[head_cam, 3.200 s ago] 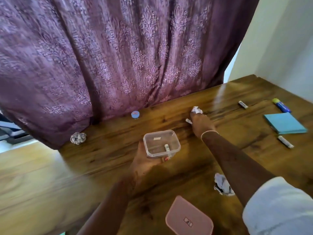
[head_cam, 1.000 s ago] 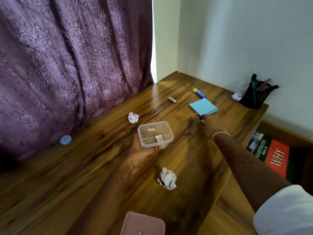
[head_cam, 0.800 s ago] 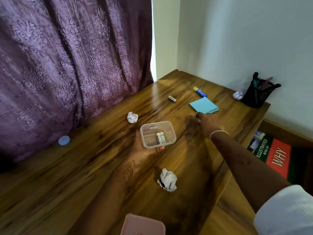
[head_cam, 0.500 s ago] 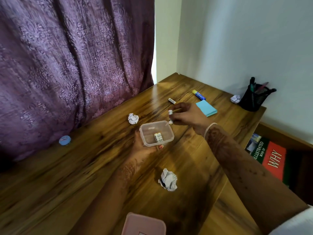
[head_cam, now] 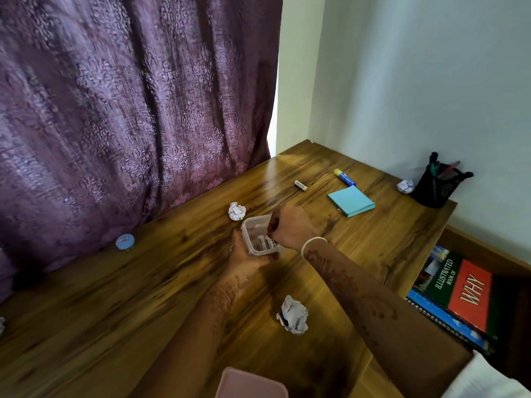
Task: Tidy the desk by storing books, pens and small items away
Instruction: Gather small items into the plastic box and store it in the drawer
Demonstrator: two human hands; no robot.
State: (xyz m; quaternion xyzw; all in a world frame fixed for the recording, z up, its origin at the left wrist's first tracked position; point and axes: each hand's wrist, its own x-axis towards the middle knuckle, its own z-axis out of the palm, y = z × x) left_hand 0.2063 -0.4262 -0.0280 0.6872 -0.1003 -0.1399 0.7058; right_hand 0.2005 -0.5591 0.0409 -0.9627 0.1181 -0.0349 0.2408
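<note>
Head view, left to right: a small blue tin (head_cam: 125, 242) sits by the curtain (head_cam: 129, 110), unstored; the left hand (head_cam: 247, 258) is clamped around a clear plastic box (head_cam: 255, 235) with batteries in it, held just above the desk (head_cam: 115, 311); the right hand (head_cam: 290, 229) curls over its rim, and whether it grips anything I cannot tell. Paper balls (head_cam: 293, 315), a loose battery (head_cam: 300, 185), a glue stick (head_cam: 344, 177) and a blue notepad (head_cam: 351, 201) remain out, so I judge the tidying roughly midway
</note>
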